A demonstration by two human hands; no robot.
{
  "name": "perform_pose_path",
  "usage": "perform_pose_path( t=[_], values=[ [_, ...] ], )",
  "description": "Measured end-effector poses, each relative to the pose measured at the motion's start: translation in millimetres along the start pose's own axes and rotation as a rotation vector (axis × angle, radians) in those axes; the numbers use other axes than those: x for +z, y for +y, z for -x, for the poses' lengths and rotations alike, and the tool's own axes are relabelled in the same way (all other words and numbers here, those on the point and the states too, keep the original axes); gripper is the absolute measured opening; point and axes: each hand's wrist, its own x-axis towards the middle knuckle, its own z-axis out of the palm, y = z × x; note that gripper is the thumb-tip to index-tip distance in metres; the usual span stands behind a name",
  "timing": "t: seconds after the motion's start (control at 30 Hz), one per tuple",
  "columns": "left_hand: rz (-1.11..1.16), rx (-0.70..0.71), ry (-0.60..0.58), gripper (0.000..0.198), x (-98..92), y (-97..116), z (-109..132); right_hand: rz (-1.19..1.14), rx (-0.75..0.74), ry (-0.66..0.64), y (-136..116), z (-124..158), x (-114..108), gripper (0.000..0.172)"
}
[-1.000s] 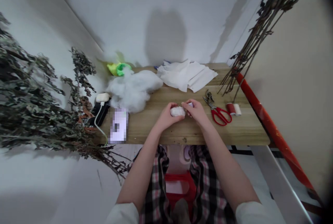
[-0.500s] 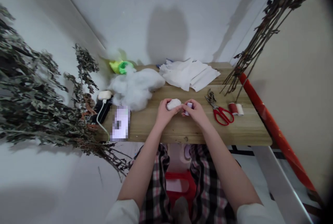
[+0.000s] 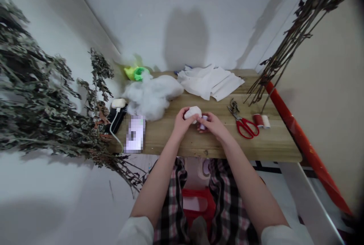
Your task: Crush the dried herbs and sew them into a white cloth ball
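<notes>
My left hand (image 3: 182, 122) is closed round a small white rounded bundle (image 3: 193, 112) above the wooden table. Just to its right, my right hand (image 3: 212, 125) grips a pale lilac spool (image 3: 203, 122). The two hands meet at the fingertips, between bundle and spool. Any thread there is too fine to make out. Red-handled scissors (image 3: 247, 126) lie to the right, beside a brown spool (image 3: 258, 120) and a cream spool (image 3: 265, 121). Fluffy white stuffing (image 3: 153, 95) is piled at the back left, and white cloth pieces (image 3: 210, 82) lie at the back.
A phone (image 3: 135, 134) and a black power strip (image 3: 116, 120) with a white charger (image 3: 118, 103) are at the left. Green and yellow items (image 3: 136, 73) stand behind the stuffing. Dried plants (image 3: 42, 85) flank the table (image 3: 176, 150) on both sides.
The view has shifted slightly. The white bundle sits a little higher in my left hand, and the fingers of my right hand have changed their hold on the lilac spool.
</notes>
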Motion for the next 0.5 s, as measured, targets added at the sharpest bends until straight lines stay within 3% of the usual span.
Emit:
perform_pose_path(
  t=[0.17,0.5],
  values=[
    [-0.146,0.075,-0.037,0.04,-1.9,-2.8,5.5,0.054,-0.041,-0.085,1.8,-0.7,-4.3,0.039],
    [-0.451,0.128,0.022,0.03,-2.0,-0.1,19.8,0.091,-0.017,-0.024,7.9,-4.5,-2.2,0.03]
  ],
)
